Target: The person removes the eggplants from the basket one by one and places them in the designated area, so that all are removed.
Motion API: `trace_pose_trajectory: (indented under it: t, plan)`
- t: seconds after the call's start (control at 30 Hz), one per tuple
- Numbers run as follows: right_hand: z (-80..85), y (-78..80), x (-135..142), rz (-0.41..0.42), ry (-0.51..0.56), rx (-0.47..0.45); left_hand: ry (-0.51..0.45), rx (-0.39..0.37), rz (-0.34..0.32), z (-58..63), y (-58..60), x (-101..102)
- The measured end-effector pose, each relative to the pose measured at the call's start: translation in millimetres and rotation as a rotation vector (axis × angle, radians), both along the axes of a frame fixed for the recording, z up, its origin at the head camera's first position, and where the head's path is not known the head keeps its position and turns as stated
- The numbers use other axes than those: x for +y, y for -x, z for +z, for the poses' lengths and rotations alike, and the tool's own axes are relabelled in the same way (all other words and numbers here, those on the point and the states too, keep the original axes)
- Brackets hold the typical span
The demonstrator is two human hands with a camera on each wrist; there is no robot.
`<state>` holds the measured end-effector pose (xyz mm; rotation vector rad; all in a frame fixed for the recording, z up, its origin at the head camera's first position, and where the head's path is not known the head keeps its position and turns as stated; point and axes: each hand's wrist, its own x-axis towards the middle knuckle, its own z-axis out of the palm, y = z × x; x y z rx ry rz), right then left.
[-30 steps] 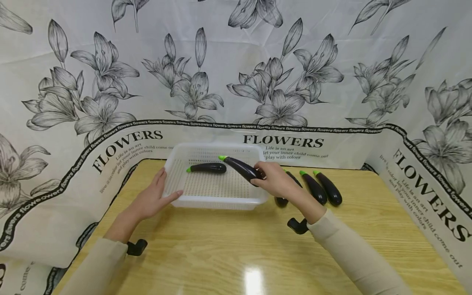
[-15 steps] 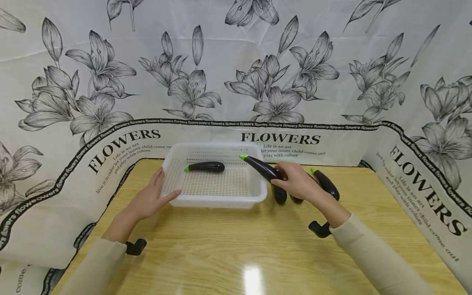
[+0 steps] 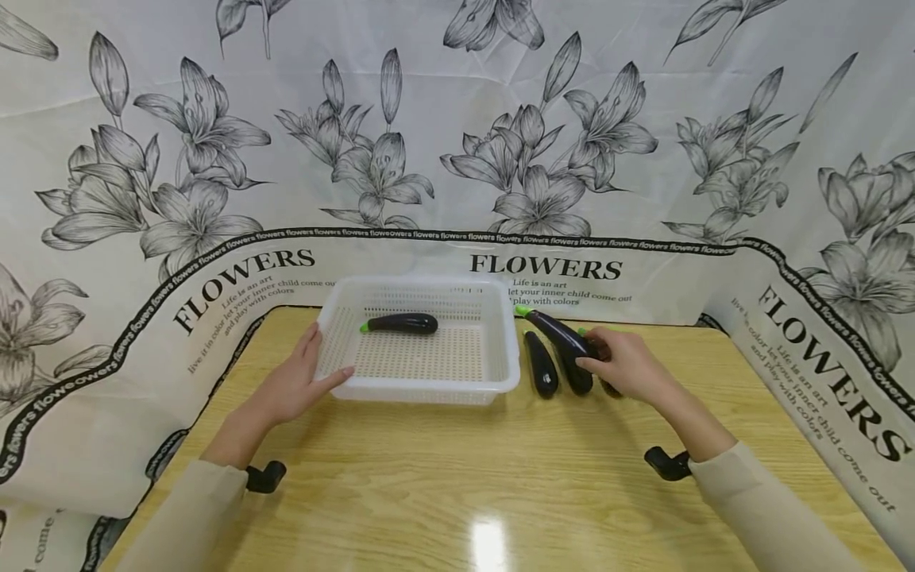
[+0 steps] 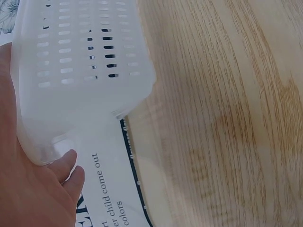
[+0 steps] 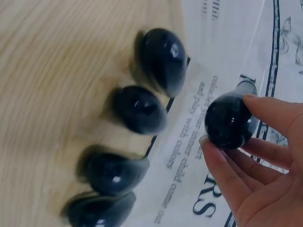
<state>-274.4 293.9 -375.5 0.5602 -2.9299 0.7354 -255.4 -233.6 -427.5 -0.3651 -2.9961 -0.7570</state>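
In the head view my left hand [image 3: 289, 385] grips the left end of a white perforated plastic basket [image 3: 422, 389], thumb over the front rim and fingers along the outer side. One dark purple eggplant [image 3: 403, 323] with a green stem end lies inside it. My right hand [image 3: 632, 365] pinches another eggplant [image 3: 557, 328] by its fat end, right of the basket, stem pointing to the back left. Thumb and fingertips press its sides in the right wrist view. Below it, several eggplants rest on the table, one of them [image 3: 541, 365] nearest the basket; others are partly hidden.
The wooden table [image 3: 400, 485] ends at the back against a white floral cloth [image 3: 400, 199] that also rises at both sides. The basket's back rim stands close to that cloth. A black wrist mount [image 3: 667, 463] sticks out under the right forearm.
My right hand has carried the eggplant rightward, from over the basket's right side to above the eggplants on the table. The left hand and the basket have stayed in place.
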Motion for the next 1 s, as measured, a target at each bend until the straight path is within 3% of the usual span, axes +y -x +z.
trace_pose_trajectory:
  t: [0.57, 1.0]
  plan:
    - [-10.3, 8.5, 73.1, -0.141, -0.043, -0.03, -0.012, -0.01, -0.006, 1.3, 0.9, -1.8]
    - [-29.2, 11.9, 120.0, -0.268, -0.053, -0.084, -0.008, -0.01, -0.008, 3.5, 0.5, -0.8]
